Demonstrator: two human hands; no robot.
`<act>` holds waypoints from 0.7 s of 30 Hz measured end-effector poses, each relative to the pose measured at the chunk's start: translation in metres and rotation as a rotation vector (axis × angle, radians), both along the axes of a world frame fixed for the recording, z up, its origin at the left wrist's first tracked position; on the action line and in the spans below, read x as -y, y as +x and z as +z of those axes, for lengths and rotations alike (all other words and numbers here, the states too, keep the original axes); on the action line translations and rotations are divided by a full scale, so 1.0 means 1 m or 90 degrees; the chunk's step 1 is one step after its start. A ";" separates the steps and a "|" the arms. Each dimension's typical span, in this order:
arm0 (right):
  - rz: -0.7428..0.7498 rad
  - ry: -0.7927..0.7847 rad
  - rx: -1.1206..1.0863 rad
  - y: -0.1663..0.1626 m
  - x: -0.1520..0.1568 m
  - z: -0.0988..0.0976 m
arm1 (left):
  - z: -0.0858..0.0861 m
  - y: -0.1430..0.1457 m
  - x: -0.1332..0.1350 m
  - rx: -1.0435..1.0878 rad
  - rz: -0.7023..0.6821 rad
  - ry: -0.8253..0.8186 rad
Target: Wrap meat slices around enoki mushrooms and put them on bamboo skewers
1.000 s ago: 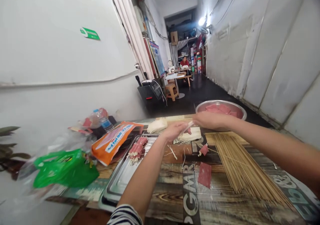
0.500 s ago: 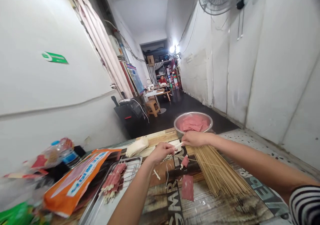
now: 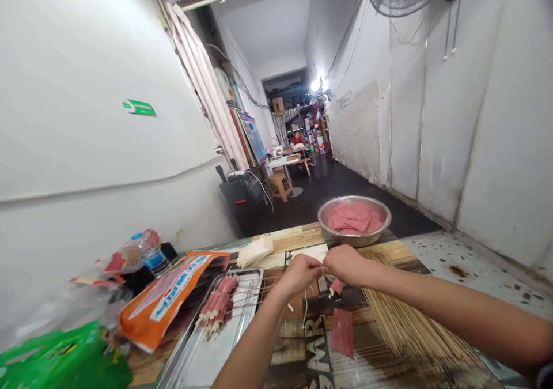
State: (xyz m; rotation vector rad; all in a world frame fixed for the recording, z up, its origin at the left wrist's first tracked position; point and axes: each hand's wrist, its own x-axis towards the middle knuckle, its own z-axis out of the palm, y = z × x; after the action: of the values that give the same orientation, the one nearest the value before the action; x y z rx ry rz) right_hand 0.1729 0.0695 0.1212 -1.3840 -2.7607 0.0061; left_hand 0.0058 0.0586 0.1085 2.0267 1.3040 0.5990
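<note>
My left hand (image 3: 299, 274) and my right hand (image 3: 346, 263) meet over the middle of the table, both with fingers pinched together on something small that I cannot make out. A small piece of pink meat (image 3: 336, 286) lies just under my right hand. A larger pink slice (image 3: 343, 332) lies flat on the table nearer to me. A spread of bamboo skewers (image 3: 406, 325) lies under my right forearm. To the left, a metal tray (image 3: 203, 354) holds several finished meat skewers (image 3: 218, 306).
A steel bowl (image 3: 354, 237) of pink meat slices stands at the table's far edge. An orange packet (image 3: 166, 297), a plastic bottle (image 3: 149, 252) and a green bag (image 3: 64, 363) crowd the left side. A person sits far down the corridor (image 3: 298, 139).
The camera tilted up and shifted. My hands drew closer together, and the white strip seen between them earlier no longer shows.
</note>
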 end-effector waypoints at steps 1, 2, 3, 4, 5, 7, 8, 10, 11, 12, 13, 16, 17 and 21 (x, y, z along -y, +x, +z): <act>0.005 -0.007 -0.011 0.003 0.000 -0.001 | -0.001 0.000 0.003 0.020 0.010 0.004; 0.009 -0.029 -0.041 0.006 0.000 -0.002 | -0.002 0.000 0.005 0.050 0.024 0.010; 0.005 -0.074 -0.094 0.009 0.000 -0.002 | -0.003 0.000 0.008 0.084 0.039 0.019; -0.009 -0.141 -0.167 0.011 0.000 -0.003 | -0.005 0.001 0.011 0.120 0.057 0.029; -0.030 -0.223 -0.257 0.013 0.000 -0.005 | -0.007 0.002 0.013 0.156 0.075 0.042; -0.073 -0.377 -0.439 0.015 0.000 -0.010 | -0.013 0.005 0.019 0.222 0.115 0.075; -0.083 -0.426 -0.510 0.016 0.000 -0.014 | -0.016 0.007 0.021 0.249 0.134 0.094; -0.085 -0.481 -0.621 0.016 0.002 -0.022 | -0.022 0.011 0.026 0.286 0.159 0.128; -0.085 -0.503 -0.667 0.016 0.004 -0.026 | -0.025 0.013 0.029 0.291 0.158 0.138; -0.092 -0.526 -0.709 0.016 0.007 -0.030 | -0.028 0.016 0.032 0.288 0.152 0.147; -0.101 -0.547 -0.748 0.016 0.010 -0.033 | -0.030 0.018 0.035 0.281 0.145 0.155; -0.118 -0.584 -0.857 0.015 0.021 -0.039 | -0.033 0.023 0.043 0.252 0.132 0.180; -0.122 -0.594 -0.895 0.014 0.024 -0.041 | -0.033 0.024 0.045 0.240 0.129 0.190; -0.144 -0.630 -0.971 0.011 0.036 -0.045 | -0.023 0.025 0.054 0.138 0.065 0.205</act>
State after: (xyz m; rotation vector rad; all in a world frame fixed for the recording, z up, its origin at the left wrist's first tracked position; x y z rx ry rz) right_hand 0.1842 0.0335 0.0761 -0.9306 -1.2105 1.7014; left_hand 0.0304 0.0048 0.0859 2.0818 1.2475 1.1052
